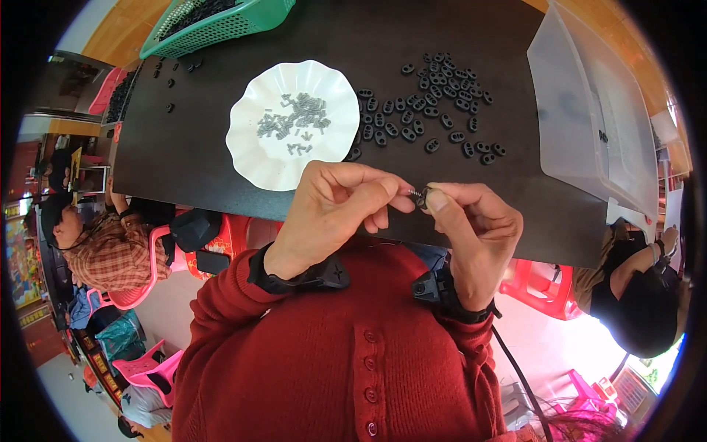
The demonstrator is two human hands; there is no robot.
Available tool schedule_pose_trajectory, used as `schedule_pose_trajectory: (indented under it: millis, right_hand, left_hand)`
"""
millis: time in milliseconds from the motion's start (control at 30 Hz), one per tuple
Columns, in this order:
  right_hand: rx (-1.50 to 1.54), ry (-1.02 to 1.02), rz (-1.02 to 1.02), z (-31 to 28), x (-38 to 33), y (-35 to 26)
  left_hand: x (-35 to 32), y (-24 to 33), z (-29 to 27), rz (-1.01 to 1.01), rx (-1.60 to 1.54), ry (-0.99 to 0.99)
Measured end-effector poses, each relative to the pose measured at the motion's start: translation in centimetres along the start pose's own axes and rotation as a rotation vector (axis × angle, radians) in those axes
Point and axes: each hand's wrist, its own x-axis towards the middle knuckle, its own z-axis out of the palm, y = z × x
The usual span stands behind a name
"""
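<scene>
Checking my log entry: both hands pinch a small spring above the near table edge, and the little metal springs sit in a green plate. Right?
Not quite. The head view shows the springs in a white scalloped plate, not green. Both the left hand and right hand do pinch a small spring.

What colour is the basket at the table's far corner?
Green, a mesh basket, seen in the head view.

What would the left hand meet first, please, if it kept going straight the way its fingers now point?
The left hand points rightward at the right hand, so it would most likely meet those fingers first, at the small spring pinched between them. Depth is unclear, but they look almost touching.
</scene>
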Motion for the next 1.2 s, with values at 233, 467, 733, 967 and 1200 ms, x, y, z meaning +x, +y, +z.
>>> schedule_pose_trajectory:
  millis: [233, 467, 733, 967, 1200]
  right_hand:
    - [-0.045, 0.002, -0.023, 0.3, -0.1, -0.2]
    - [-0.130, 0.010, -0.055, 0.5, -0.2, 0.0]
    - [-0.152, 0.045, -0.082, 1.1, -0.4, 0.8]
    - [-0.031, 0.025, -0.089, 0.6, -0.2, 0.6]
    - [0.023, 0.104, -0.063, -2.9, -0.1, 0.5]
  left_hand:
    - [0.1, 0.6, 0.5, -0.055, 0.032, 0.064]
    - [-0.1, 1.1, 0.8, -0.060, 0.089, 0.072]
    - [-0.9, 0.2, 2.1, -0.015, 0.079, 0.192]
    - [-0.5, -0.3, 2.0, 0.003, 0.022, 0.153]
    - [1.1, -0.2, 2.6, -0.050, 0.140, 0.037]
